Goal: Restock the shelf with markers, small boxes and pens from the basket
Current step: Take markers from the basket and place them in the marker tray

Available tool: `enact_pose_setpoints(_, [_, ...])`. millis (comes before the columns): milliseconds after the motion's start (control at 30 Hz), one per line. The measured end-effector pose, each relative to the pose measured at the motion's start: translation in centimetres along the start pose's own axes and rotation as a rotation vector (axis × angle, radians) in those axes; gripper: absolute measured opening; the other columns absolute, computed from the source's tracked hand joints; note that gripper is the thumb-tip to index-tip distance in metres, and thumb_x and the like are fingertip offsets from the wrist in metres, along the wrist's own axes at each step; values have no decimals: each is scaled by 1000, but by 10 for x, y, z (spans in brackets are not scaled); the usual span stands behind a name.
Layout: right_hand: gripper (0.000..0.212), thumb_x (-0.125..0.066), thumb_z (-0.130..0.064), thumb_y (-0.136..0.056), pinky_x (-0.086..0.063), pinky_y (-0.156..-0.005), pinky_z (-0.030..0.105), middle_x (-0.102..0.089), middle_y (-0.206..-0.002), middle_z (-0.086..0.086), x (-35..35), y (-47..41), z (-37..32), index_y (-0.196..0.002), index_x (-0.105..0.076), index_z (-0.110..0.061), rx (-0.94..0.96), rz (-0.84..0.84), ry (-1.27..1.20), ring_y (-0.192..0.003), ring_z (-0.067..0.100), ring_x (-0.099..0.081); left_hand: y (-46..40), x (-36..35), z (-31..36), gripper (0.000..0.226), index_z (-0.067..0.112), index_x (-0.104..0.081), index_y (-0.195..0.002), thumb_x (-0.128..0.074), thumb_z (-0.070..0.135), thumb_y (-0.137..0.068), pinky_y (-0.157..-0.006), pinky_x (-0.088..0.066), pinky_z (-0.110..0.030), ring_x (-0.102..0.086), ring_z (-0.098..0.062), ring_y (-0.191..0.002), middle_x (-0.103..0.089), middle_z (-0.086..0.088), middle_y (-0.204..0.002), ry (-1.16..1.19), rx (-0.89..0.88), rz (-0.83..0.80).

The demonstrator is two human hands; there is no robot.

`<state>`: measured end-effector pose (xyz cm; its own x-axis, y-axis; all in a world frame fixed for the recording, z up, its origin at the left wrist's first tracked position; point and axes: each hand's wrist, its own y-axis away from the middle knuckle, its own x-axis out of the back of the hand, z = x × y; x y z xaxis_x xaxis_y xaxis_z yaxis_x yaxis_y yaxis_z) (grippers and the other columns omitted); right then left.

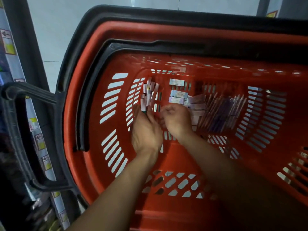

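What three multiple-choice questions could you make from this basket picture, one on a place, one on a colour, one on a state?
1. Where do the pens lie?
A. right of the hands
B. on the floor
C. on the rim

2. What colour is the basket?
A. blue
B. red
C. green

3. What is the left hand doing?
A. resting on the rim
B. hanging empty outside
C. gripping markers

Answers: A, they lie in the basket beyond the right hand; B, red walls; C, fingers closed around their lower ends.
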<state>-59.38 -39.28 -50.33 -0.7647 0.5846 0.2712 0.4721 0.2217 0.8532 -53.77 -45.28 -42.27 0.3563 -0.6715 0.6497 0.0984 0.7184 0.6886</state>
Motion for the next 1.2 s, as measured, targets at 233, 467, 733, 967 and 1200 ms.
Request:
enact_pose_setpoints(233, [37,-65,-47,-92,-52,-71,32,-74,-92,12,-35,-20,-22,-100,-79,-13,13,87,455,-90,32,-71,-4,0,1,35,24,-58,-131,-41,38,-104,-97,-55,-47,-69,-22,-104,-72,1,-116,96,155,-47])
enact_pose_setpoints(467, [35,-66,-44,-92,-43,-64,29,-74,-88,12,-27,-13,-26,-96,-78,-12,13,41,470,-84,31,-71,-3,6,-2,39,24,-51,-139,-48,39,-103,-89,-58,-41,-72,-23,-98,-74,3,-108,113,196,-45])
enact_pose_setpoints(733, [11,-66,-21,-84,-58,-60,48,-71,-69,4,15,27,4,-79,-69,-12,233,-275,196,-66,27,-71,-1,3,-5,63,15,-49,-142,-59,59,-98,-87,-52,-30,-67,-18,-102,-70,5,-113,100,212,-53])
enact_pose_setpoints(967, [27,-63,-5,-95,-46,-51,30,-61,-50,4,29,29,-7,-73,-73,-17,59,-284,14,-44,16,-55,-2,-1,-15,41,11,-68,-94,-46,44,-105,-61,-46,-31,-70,-22,-75,-72,-3,-81,69,242,-66])
enact_pose_setpoints(1200, [13,-69,-30,-95,-42,-60,10,-72,-84,-2,-26,-9,-8,-95,-75,-18,27,-72,213,-77,15,-66,0,1,-16,43,19,-67,-106,-52,58,-102,-64,-50,-32,-71,-22,-79,-73,0,-87,101,156,10])
